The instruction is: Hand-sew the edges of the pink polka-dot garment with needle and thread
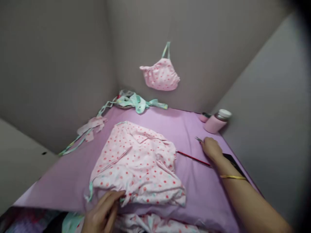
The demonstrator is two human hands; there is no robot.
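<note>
A pale pink garment piece with red dots (145,165) lies spread and wrinkled before me, with mint-green trim at its left corner. My left hand (103,212) is closed at the garment's near edge, thumb and fingers pinching the cloth beside a bit of green trim. Over on the right, my right hand (212,149) is closed, palm down on the purple cloth (187,129). Slim metal tips, apparently of small scissors (198,139), stick out from its fingers; the handles are hidden. Between the garment and my right wrist lies a thin red stick, perhaps a pencil (193,157).
A pink bottle with a white lid (215,122) stands at the back right, near a dark flat object (234,163). Mint-green strips (138,102) and pink scraps (93,126) lie along the back left. A small dotted pouch-like piece (161,75) hangs on the wall.
</note>
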